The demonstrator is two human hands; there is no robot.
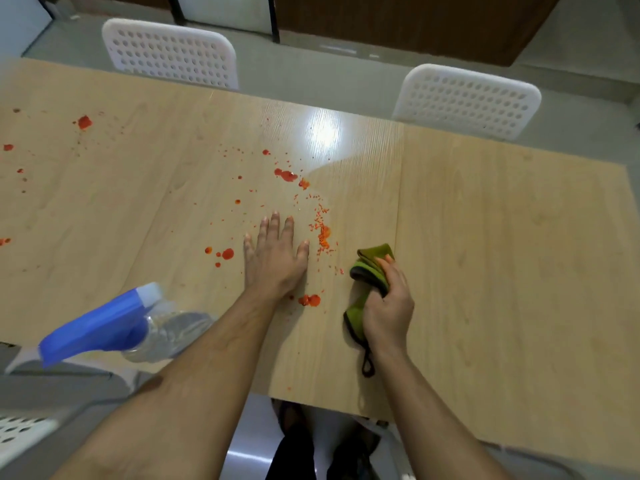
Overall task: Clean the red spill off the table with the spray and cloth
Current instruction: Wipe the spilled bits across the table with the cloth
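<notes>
Both hands reach forward: left hand (277, 258) flat, fingers spread, on table (502, 237); right hand (388, 306) clutches green cloth (372, 263)

Two white perforated chairs stand beyond the table's far edge, one left (169, 53), one right (467, 98). A third chair (20, 434) shows at the lower left corner.

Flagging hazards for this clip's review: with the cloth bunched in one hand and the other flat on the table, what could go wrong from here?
1. The left hand lies flat among the red spill; sliding it could smear drops.
2. The spray bottle stands near the table edge, beside the left forearm; a bump might topple it.
3. The bunched cloth in the right hand may only push droplets around.
</notes>
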